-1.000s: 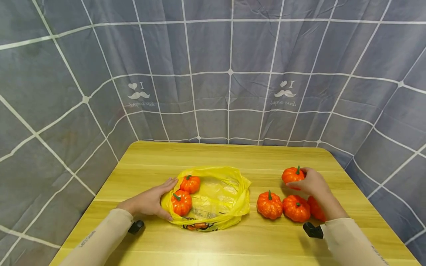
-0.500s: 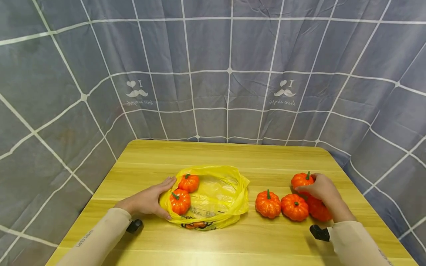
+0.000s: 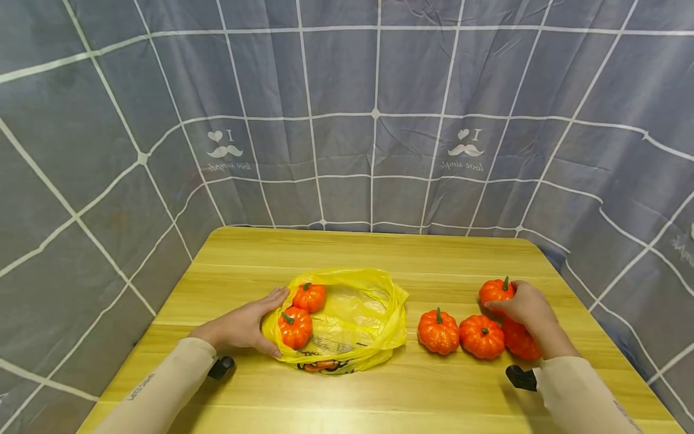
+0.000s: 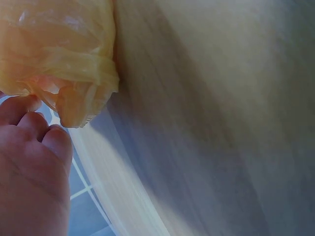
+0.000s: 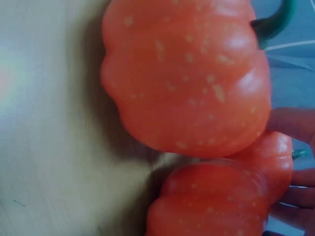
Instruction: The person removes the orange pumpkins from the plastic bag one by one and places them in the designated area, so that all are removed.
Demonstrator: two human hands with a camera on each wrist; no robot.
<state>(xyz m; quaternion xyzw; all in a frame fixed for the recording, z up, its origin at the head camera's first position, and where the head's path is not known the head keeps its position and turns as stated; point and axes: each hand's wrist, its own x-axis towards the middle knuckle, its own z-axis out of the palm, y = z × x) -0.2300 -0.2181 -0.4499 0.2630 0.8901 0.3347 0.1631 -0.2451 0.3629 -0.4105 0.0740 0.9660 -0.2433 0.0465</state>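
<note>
1. The right hand gripped a pumpkin at the far right of the table, with the fingers curled round its side; its green stem pointed up
2. Against one second ago, this held pumpkin was further to the right and a little nearer to the person; against half a second ago it had almost not moved
3. Three more pumpkins were on the table by this hand: a left one, a middle one touching it, and a third partly hidden under the wrist
4. In the right wrist view, a big pumpkin filled the top and a second one lay below it, just touching; fingertips showed at the right edge
5. The left hand lay flat and relaxed on the left edge of the yellow bag, fingers straight, as in both earlier pictures
6. Two pumpkins sat inside the bag, a back one and a front one, close together, in the same places as before
7. In the left wrist view, the fingers touched the crumpled bag edge; the picture was blurred
</note>
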